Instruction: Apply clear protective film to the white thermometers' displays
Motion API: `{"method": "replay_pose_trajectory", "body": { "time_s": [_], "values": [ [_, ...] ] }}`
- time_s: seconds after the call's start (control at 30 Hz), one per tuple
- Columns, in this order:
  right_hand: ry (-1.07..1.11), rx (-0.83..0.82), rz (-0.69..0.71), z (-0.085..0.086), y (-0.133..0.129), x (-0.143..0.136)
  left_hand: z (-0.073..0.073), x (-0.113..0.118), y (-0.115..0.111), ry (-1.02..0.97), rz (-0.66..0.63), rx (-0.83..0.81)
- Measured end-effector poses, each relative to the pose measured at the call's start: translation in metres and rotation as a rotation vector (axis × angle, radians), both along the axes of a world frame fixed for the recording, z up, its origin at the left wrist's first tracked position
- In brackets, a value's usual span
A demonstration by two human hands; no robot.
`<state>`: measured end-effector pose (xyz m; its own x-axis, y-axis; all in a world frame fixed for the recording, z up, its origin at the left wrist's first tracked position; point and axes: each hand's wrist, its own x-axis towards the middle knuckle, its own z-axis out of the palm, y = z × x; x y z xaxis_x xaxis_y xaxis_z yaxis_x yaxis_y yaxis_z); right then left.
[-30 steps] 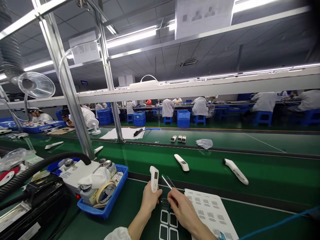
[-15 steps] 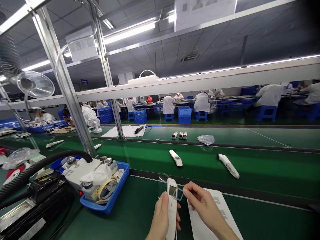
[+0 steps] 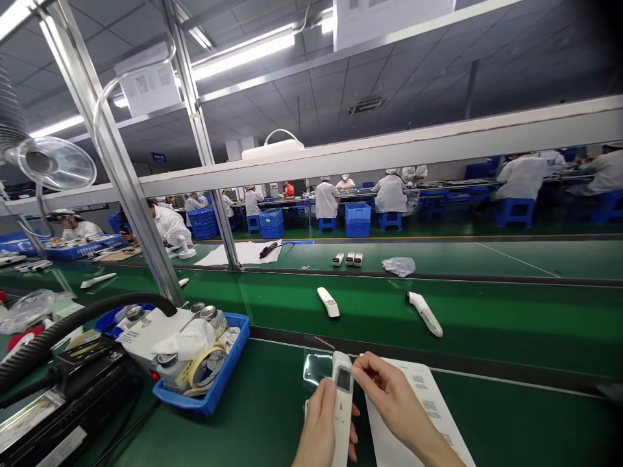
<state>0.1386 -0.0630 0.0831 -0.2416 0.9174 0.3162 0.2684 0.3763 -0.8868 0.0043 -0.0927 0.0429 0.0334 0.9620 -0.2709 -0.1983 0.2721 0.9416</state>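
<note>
My left hand point(image 3: 318, 418) is wrapped around a white handheld thermometer point(image 3: 342, 405), with its small grey screen facing up. Close to the screen's right side, my right hand point(image 3: 389, 392) is closed in a pinch. Whatever is between its fingertips does not show clearly. A shiny clear plastic sheet point(image 3: 315, 370) lies on the green bench just left of the thermometer's head. Beneath my right hand is a white printed sheet point(image 3: 428, 415). Two more white thermometers, one left point(image 3: 328, 303) and one right point(image 3: 424, 314), lie on the green conveyor belt beyond.
A blue tray point(image 3: 214, 402) with metal-capped bottles and tape rolls stands at left, beside a black machine point(image 3: 87, 383) with a thick hose. Metal posts point(image 3: 109, 155) rise behind it. Across the belt lie small white devices point(image 3: 354, 259) and a clear bag point(image 3: 399, 266). Co-workers sit farther back.
A clear framed piece pinched over the screen in my right hand no longer shows there. The thermometer has shifted slightly right. Both belt thermometers appear farther left, and the view has tilted a little.
</note>
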Motion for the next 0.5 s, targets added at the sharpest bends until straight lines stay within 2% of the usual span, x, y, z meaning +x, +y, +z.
{"method": "replay_pose_trajectory", "body": {
  "time_s": [0.13, 0.3, 0.37, 0.43, 0.5],
  "values": [
    [-0.138, 0.123, -0.008, -0.002, -0.005, 0.0, 0.002, 0.001, -0.002, 0.019, -0.007, 0.0],
    [-0.429, 0.5, 0.002, -0.013, -0.007, 0.007, 0.005, 0.001, -0.006, 0.046, -0.005, -0.019],
    [-0.482, 0.58, 0.019, -0.015, -0.009, 0.011, 0.004, 0.001, -0.005, 0.043, -0.005, -0.021],
    [-0.468, 0.542, 0.021, -0.014, -0.01, 0.018, 0.001, 0.002, -0.005, 0.038, -0.015, -0.03],
    [-0.405, 0.385, 0.003, -0.012, -0.012, 0.029, -0.002, 0.005, -0.005, 0.022, -0.023, -0.036]
  ]
}}
